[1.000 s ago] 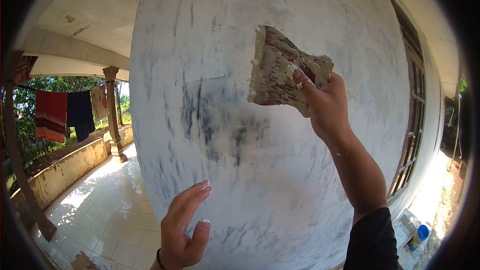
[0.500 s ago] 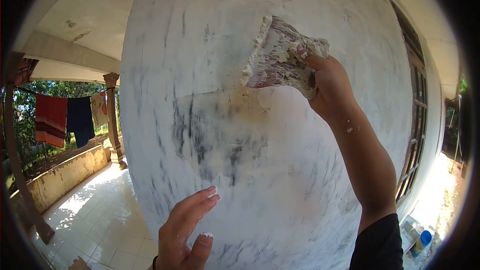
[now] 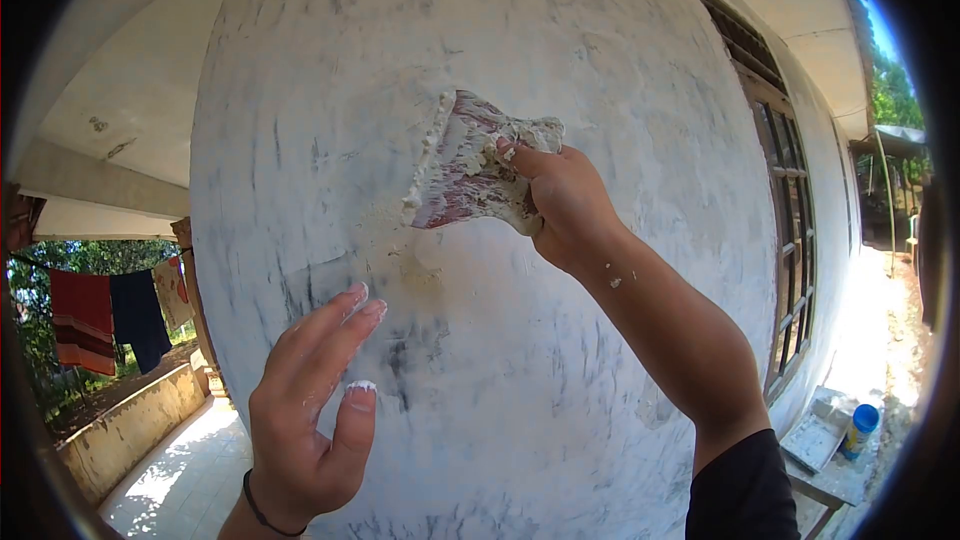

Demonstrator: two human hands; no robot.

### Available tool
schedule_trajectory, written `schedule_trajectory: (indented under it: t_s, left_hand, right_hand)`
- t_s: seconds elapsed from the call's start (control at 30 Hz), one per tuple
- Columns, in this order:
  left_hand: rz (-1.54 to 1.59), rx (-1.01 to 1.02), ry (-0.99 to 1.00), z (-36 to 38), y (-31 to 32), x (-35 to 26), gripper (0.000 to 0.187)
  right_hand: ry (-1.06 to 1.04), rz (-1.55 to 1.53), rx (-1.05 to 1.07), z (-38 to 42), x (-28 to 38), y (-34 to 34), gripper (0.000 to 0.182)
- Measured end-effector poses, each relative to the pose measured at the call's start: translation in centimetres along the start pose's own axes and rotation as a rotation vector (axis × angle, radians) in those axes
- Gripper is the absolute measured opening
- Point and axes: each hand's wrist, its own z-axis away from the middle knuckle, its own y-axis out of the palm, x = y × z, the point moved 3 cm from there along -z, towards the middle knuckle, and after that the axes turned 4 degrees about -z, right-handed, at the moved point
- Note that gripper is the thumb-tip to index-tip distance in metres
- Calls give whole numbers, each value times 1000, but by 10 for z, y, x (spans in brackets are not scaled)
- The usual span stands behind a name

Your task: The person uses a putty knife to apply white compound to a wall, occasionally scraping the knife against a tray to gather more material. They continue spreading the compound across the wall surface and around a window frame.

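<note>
My right hand (image 3: 575, 202) grips a wide putty scraper (image 3: 478, 162) smeared with off-white filler, thumb on its upper face. A thick bead of filler runs along the blade's left edge, which lies close to or against the wall (image 3: 600, 340); contact is hard to tell. Grey-black streaks and patchy white coating cover that wall, with a yellowish patch below the blade. Lower left, my left hand (image 3: 312, 395) is raised in front of the wall, fingers apart and holding nothing. White filler coats its fingertips, and a dark band circles the wrist.
A barred window (image 3: 785, 210) is set in the wall at right. Below it, a tray (image 3: 815, 435) and a blue-lidded container (image 3: 861, 427) stand on a surface. At left, cloths (image 3: 84, 320) hang on a line above a low wall (image 3: 135, 425) beside a tiled floor.
The view has shifted right and upward, bringing more of the window and tray into sight. My left hand has risen, showing its wrist. The scraper stays in my right hand.
</note>
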Motion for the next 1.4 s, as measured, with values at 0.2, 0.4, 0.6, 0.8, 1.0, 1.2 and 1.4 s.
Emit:
schedule_trajectory:
  t_s: [0.2,0.4,0.6,0.8,1.0,1.2,1.4]
  left_hand:
    - [-2,58,-47,4,-14,-2,42]
    - [-157,109,-49,15,-16,0,42]
    - [-325,76,-10,12,-11,1,40]
    - [-351,-15,-30,1,-16,9,35]
    - [-342,-11,-89,15,-17,24,33]
    - [-326,19,-84,21,-15,20,37]
    - [-342,0,-84,27,-25,25,37]
  right_hand:
    - [-11,-10,-30,-6,-5,-3,21]
    - [-40,-88,-87,-16,-13,-7,22]
    - [-151,52,10,-21,-10,-6,23]
    - [-201,396,221,-15,5,21,29]
    - [-253,720,305,-6,9,66,33]
    - [-268,679,441,-34,10,86,34]
    - [-476,951,423,-46,15,122,27]
